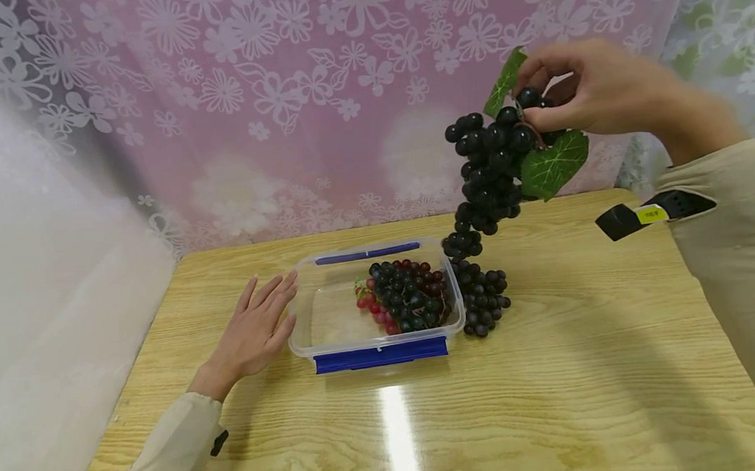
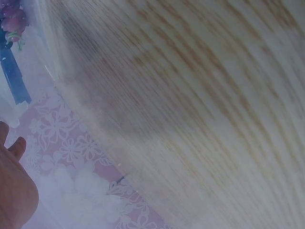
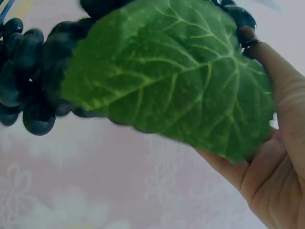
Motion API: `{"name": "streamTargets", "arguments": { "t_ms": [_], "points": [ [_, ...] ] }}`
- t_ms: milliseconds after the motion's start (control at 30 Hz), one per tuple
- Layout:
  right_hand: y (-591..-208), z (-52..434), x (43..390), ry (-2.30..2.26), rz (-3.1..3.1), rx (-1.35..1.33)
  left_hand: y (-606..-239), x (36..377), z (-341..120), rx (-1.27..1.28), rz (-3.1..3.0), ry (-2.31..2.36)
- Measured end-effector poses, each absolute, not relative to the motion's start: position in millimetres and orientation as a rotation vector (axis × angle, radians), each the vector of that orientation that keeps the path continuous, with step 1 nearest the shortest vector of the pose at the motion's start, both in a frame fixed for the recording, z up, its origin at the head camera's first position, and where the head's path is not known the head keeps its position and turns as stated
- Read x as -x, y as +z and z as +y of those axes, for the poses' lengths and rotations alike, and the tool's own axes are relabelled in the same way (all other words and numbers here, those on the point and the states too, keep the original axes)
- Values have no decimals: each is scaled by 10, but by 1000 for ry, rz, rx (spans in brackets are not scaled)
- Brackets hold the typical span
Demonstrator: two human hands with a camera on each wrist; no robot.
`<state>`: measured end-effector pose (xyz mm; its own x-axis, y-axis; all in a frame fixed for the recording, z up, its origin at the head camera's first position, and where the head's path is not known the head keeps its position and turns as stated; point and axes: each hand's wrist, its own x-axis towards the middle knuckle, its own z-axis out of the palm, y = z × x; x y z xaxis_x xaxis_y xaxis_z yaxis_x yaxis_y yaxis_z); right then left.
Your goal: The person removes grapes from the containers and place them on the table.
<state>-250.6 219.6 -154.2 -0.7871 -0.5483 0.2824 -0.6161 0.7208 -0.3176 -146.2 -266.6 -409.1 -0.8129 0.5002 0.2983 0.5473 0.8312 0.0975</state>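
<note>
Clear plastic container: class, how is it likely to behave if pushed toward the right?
The clear plastic container would probably slide rather than tip, being low and broad. Its right end may feel heavier, since the grape bunches inside lie there. It might nudge the dark grape bunch just beyond that end.

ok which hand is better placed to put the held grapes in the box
Probably the right hand: it grips the leafy black grapes, raised near the right end of the clear box; the empty left hand is at the opposite end.
</note>
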Motion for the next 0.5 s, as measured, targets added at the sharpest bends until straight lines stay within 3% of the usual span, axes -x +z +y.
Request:
{"name": "streamTargets", "arguments": {
  "t_ms": [500],
  "points": [
    [-1768, 2517, 2665, 621, -2751, -779, -4089, 1467, -2659, 804, -2751, -270]
  ]
}}
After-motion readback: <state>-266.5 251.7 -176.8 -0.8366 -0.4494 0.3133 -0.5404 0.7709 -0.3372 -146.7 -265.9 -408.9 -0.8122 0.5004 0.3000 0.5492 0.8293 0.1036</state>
